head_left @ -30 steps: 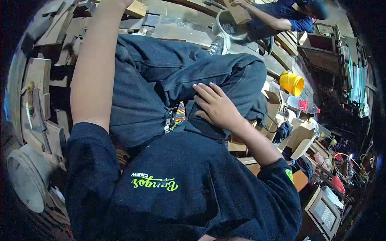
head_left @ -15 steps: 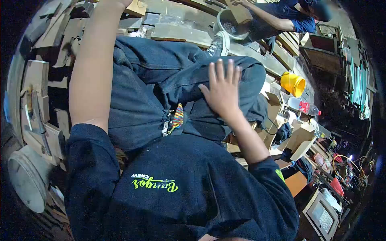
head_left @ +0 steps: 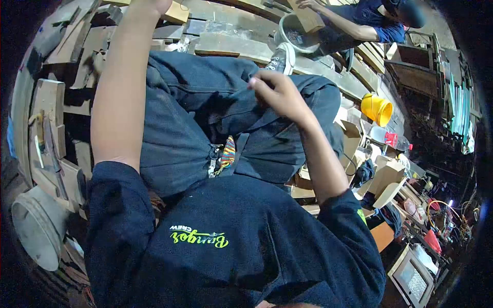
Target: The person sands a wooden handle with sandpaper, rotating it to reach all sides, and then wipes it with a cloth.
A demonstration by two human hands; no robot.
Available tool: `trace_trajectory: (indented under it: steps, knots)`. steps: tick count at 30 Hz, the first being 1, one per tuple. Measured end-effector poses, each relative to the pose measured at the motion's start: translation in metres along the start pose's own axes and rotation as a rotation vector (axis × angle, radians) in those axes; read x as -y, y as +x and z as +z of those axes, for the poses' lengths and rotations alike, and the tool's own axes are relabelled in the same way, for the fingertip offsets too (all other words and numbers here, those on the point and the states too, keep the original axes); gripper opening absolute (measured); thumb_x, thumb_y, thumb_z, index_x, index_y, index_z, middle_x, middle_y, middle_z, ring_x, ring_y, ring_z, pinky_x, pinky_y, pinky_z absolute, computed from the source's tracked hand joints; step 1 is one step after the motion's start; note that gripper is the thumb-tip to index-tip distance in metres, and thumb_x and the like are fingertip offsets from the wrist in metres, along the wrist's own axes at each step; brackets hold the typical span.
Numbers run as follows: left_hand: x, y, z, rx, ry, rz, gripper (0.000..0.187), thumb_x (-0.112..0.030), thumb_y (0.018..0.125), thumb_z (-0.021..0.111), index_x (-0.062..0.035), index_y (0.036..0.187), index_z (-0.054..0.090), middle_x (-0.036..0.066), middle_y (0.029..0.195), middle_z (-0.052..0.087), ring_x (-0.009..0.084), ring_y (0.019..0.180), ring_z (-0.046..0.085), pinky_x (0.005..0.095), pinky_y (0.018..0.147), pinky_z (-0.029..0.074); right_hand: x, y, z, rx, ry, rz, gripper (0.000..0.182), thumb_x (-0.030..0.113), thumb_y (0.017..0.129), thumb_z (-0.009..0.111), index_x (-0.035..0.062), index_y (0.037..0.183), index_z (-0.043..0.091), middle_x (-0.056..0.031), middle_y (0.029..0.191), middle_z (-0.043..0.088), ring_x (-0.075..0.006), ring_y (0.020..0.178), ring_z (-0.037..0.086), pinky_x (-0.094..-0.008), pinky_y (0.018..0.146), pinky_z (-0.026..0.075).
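I look down my own dark shirt and dark trousers [head_left: 195, 118]. My left arm stretches up the left side; my left hand [head_left: 150, 4] is cut off by the top edge, next to a wooden block [head_left: 176, 12], and its fingers are hidden. My right hand [head_left: 277, 92] hovers over my right knee with its fingers curled in, the fingertips close to the trouser fabric. Whether it pinches the cloth I cannot tell. A colourful woven strap with keys [head_left: 225, 154] hangs at my waist.
Wooden boards and blocks [head_left: 56, 102] lie all around my legs. A grey round basin [head_left: 36, 228] sits lower left. A yellow bucket [head_left: 376, 109] and a plastic bottle [head_left: 390, 137] lie at right. Another person in blue [head_left: 370, 20] handles wood over a white bucket [head_left: 292, 32].
My right hand lifted off my thigh, spread flat over the knee, then curled its fingers in and moved up. My left arm stayed put.
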State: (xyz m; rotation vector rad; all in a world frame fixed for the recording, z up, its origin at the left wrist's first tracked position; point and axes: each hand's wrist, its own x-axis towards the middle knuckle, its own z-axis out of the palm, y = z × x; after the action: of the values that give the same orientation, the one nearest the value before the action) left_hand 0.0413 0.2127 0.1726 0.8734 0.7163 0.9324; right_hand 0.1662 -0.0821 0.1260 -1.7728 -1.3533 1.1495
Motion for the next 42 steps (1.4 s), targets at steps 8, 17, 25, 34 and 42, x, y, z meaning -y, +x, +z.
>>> trace_trajectory:
  steps: [8, 17, 25, 34, 42]
  knots:
    - [-0.002, -0.002, 0.001, -0.014, -0.021, -0.011, 0.018, -0.029, 0.094, 0.064, -0.0118, 0.087, 0.065, 0.001, 0.071, 0.063, 0.0125, 0.053, 0.058, 0.0246, 0.049, 0.049, -0.045, 0.065, 0.016, -0.992, -0.729, -0.282, 0.039, 0.012, 0.086, 0.067, -0.0002, 0.121, 0.055, -0.0217, 0.12, 0.059, -0.0294, 0.11, 0.06, -0.038, 0.09, 0.049]
    - [0.003, 0.003, -0.001, 0.036, -0.021, 0.014, 0.018, -0.029, 0.094, 0.064, -0.0122, 0.088, 0.066, 0.0, 0.071, 0.063, 0.0106, 0.054, 0.058, 0.0234, 0.049, 0.048, -0.07, 0.069, 0.036, -0.869, -0.689, -0.279, 0.043, 0.021, 0.091, 0.066, -0.0041, 0.124, 0.053, -0.0221, 0.115, 0.064, -0.0307, 0.109, 0.063, -0.0389, 0.097, 0.048]
    - [0.004, 0.005, -0.003, 0.038, -0.03, 0.017, 0.019, -0.028, 0.095, 0.063, -0.0112, 0.086, 0.065, 0.0, 0.069, 0.062, 0.0112, 0.054, 0.057, 0.0243, 0.049, 0.047, -0.073, 0.062, 0.043, -0.598, -0.813, 0.288, 0.063, 0.033, 0.083, 0.068, 0.0038, 0.135, 0.05, -0.0314, 0.148, 0.032, -0.0415, 0.139, 0.033, -0.0626, 0.112, 0.019]
    - [-0.032, -0.048, 0.027, 0.086, 0.526, 0.152, 0.032, -0.027, 0.096, 0.059, 0.0028, 0.092, 0.069, 0.005, 0.064, 0.062, 0.0133, 0.049, 0.056, 0.0256, 0.044, 0.041, -0.078, 0.055, 0.0, -0.706, 0.363, -0.164, 0.019, 0.01, 0.091, 0.06, -0.0023, 0.105, 0.064, -0.0124, 0.103, 0.066, -0.0202, 0.097, 0.063, -0.0306, 0.088, 0.049]
    - [0.04, -0.101, 0.045, 0.408, 0.798, 0.312, 0.027, -0.025, 0.095, 0.064, 0.0006, 0.086, 0.068, 0.001, 0.066, 0.059, 0.0092, 0.051, 0.051, 0.0258, 0.046, 0.04, -0.035, 0.038, -0.022, -0.038, 1.069, -0.268, 0.068, 0.055, 0.099, 0.046, -0.0021, 0.135, 0.045, -0.0212, 0.117, 0.063, -0.0283, 0.104, 0.065, -0.0389, 0.096, 0.05]
